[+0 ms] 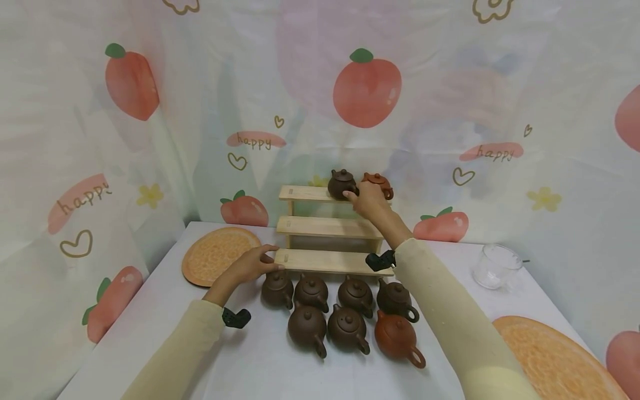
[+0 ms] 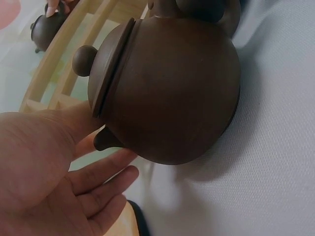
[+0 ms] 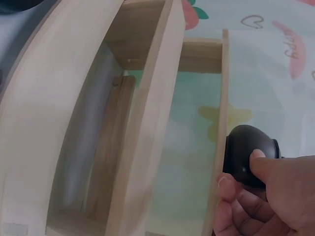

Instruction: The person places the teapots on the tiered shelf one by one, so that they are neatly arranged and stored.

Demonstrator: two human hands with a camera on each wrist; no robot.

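Note:
A three-step wooden display stand (image 1: 320, 258) is on the white table. On its top step, toward the right, my right hand (image 1: 369, 201) holds a dark brown teapot (image 1: 342, 184), thumb against its body in the right wrist view. A reddish-brown teapot (image 1: 377, 179) is beside it, partly behind that hand. My left hand (image 1: 252, 265) grips the left end of the bottom step between thumb and forefinger; its other fingers are loosely extended in the left wrist view. A dark teapot (image 2: 172, 93) close to that hand hides the thumb and forefinger tips there.
Several dark teapots (image 1: 307, 326) and one reddish-brown teapot (image 1: 397, 336) stand in two rows before the stand. A round orange mat (image 1: 220, 253) lies at left, another mat (image 1: 555, 361) at front right. A clear glass cup (image 1: 495, 268) stands on the right; a printed cloth (image 1: 320, 150) hangs behind.

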